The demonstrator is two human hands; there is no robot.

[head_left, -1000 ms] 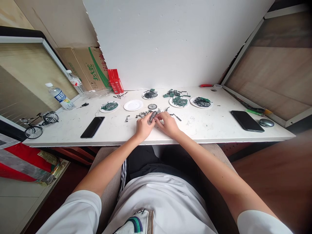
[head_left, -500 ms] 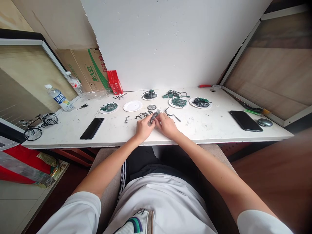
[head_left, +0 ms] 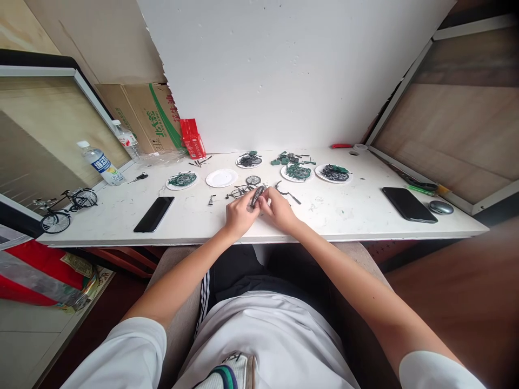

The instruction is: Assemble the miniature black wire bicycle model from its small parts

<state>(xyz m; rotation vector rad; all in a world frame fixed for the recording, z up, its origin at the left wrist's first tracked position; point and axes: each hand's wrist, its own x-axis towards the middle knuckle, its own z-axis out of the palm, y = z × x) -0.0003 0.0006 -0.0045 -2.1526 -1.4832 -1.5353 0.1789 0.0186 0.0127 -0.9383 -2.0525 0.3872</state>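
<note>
In my left hand a small model bicycle wheel is pinched, turned nearly edge-on to me. My right hand is closed at the wheel's right side, thumb and fingertips together; whether it grips the wheel or a tiny part there is hidden. Just behind the hands lie a dark model bicycle frame and another spoked wheel, flat on the white table. Thin curved black bicycle parts rest to the right of my fingers, and a small dark piece to the left.
Paper plates with green and black parts, such as the left plate, stand behind, beside a bare plate. A finished model bicycle, bottles and a phone are left. Another phone and a mouse are right.
My right fingers have shifted slightly and curled in beside the wheel. The wheel in my left hand has turned a little more edge-on. The parts on the table lie as before.
</note>
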